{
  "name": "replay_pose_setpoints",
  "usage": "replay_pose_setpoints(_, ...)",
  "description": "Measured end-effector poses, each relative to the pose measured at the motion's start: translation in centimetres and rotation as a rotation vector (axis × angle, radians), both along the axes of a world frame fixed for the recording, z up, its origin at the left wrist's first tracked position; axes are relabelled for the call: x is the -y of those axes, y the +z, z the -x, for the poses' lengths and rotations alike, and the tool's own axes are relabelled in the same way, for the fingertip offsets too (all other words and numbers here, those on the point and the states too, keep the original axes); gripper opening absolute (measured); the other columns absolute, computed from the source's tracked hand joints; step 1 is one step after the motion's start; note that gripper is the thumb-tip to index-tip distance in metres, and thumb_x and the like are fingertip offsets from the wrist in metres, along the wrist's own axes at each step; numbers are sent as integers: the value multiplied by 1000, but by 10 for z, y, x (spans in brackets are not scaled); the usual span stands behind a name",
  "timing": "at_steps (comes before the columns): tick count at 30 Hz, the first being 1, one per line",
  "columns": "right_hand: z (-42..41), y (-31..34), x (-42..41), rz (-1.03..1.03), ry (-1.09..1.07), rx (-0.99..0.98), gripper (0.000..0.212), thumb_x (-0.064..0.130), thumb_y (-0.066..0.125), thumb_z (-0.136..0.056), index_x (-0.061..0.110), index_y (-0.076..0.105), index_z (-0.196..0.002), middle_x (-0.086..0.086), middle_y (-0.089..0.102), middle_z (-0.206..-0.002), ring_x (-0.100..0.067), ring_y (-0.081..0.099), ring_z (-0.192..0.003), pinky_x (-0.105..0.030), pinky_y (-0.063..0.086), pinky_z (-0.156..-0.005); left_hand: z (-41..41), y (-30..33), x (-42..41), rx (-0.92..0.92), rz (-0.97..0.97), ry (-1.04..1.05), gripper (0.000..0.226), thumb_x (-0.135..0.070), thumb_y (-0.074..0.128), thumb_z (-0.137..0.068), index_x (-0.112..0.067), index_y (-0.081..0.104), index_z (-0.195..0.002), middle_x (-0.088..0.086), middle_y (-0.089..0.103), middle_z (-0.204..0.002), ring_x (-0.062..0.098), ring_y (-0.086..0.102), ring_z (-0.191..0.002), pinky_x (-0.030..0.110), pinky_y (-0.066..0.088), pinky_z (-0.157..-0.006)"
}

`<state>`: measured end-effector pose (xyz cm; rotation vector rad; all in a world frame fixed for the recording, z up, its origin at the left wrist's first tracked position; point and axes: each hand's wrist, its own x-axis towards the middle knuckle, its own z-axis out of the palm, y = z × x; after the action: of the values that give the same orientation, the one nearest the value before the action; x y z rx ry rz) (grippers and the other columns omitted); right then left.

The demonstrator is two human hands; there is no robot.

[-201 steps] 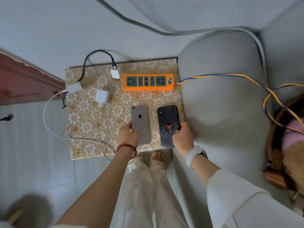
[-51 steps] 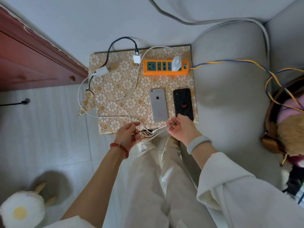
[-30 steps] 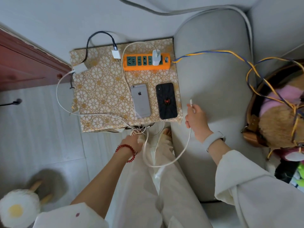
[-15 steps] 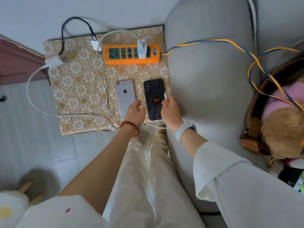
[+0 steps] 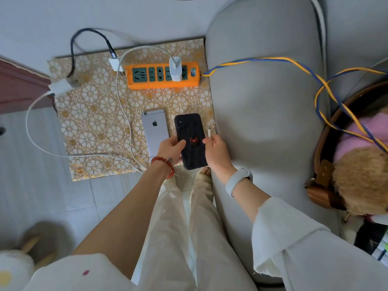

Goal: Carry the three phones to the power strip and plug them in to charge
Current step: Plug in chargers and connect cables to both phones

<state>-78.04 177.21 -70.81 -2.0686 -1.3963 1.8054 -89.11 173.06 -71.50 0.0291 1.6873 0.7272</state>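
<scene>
A black phone (image 5: 191,131) with a red spider mark is lifted off the floral mat (image 5: 94,122); my left hand (image 5: 171,150) grips its left edge. My right hand (image 5: 216,148) is beside its right edge and pinches the white cable plug (image 5: 209,132). A silver phone (image 5: 154,129) lies face down on the mat to the left. The orange power strip (image 5: 163,75) sits at the mat's far side with one white charger (image 5: 175,69) plugged in; its cable loops back toward me. I see only two phones.
Two more white chargers (image 5: 114,64) (image 5: 60,86) lie loose on the mat's left, one with a black cable. A grey sofa arm (image 5: 262,101) borders the mat on the right. Yellow-blue wires (image 5: 294,66) run from the strip. A plush toy lies in a brown basket at far right.
My left hand has taken hold of the black phone and lifted it toward me. The right hand still holds the cable plug, now just right of the phone.
</scene>
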Motion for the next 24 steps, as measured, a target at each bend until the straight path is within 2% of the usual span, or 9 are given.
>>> replay_pose_setpoints(2, -5, 2, 4, 9, -6, -27, 20, 17, 38, -95, 8, 55, -95, 0, 49, -75, -20, 48, -78, -33, 39, -73, 2, 1, 5, 8, 15, 36, 11, -6, 46, -90, -9, 55, -88, 5, 59, -81, 23, 56, -85, 33, 50, -69)
replay_pose_setpoints(5, -14, 9, 13, -88, 25, -13, 25, 17, 43, -93, -5, 54, -88, -14, 52, -78, -23, 48, -74, -33, 40, -69, 9, 5, 12, -1, 24, 57, 8, -5, 47, -90, -7, 51, -96, 9, 59, -86, 23, 57, -85, 31, 52, -64)
replay_pose_setpoints(8, -20, 17, 26, -113, 72, 4, 24, 19, 40, -94, 2, 52, -83, -5, 50, -69, -25, 52, -72, -33, 41, -69, 18, 9, 18, -13, 7, 140, 14, -3, 44, -90, -5, 53, -101, 4, 60, -81, 18, 59, -78, 29, 54, -60)
replay_pose_setpoints(10, -19, 23, 37, -78, 92, -26, 25, 22, 35, -96, 12, 51, -80, -1, 52, -72, -29, 55, -78, -39, 44, -75, 25, 12, 18, -1, -20, 227, 14, -3, 42, -91, -5, 55, -97, 5, 60, -81, 16, 60, -75, 29, 55, -60)
replay_pose_setpoints(11, -18, 24, 42, -84, 120, -26, 26, 23, 34, -97, 13, 52, -80, 0, 54, -74, -27, 55, -79, -37, 43, -76, 28, 14, 18, -1, -34, 254, 14, -3, 42, -91, -5, 55, -96, 5, 60, -81, 16, 60, -75, 29, 54, -60)
replay_pose_setpoints(15, -11, 28, 54, -128, 199, -6, 21, 22, 43, -94, 11, 58, -83, 9, 50, -60, -11, 48, -61, -25, 31, -59, 40, 19, 14, 10, -72, 335, 18, -3, 41, -92, -8, 57, -84, 5, 59, -80, 16, 59, -74, 30, 55, -62)
replay_pose_setpoints(18, -2, 31, 54, -84, 182, -30, 19, 24, 48, -91, 19, 55, -75, 11, 48, -57, -9, 47, -59, -24, 35, -61, 43, 21, 12, 42, -94, 392, 23, -3, 41, -92, -10, 58, -77, 6, 59, -80, 18, 59, -74, 32, 54, -64)
replay_pose_setpoints(21, 7, 35, 53, -69, 153, -51, 21, 26, 49, -91, 20, 56, -72, 10, 47, -54, -12, 47, -59, -26, 38, -60, 44, 21, 13, 65, -90, 430, 19, -4, 42, -92, -7, 59, -84, 6, 60, -81, 19, 59, -75, 33, 53, -66)
replay_pose_setpoints(24, 10, 37, 51, -65, 129, -61, 22, 26, 49, -90, 11, 61, -78, 8, 45, -54, -17, 48, -63, -32, 40, -65, 45, 20, 14, 79, -78, 461, 15, -3, 42, -92, -2, 56, -96, 7, 60, -84, 21, 60, -78, 38, 51, -72)
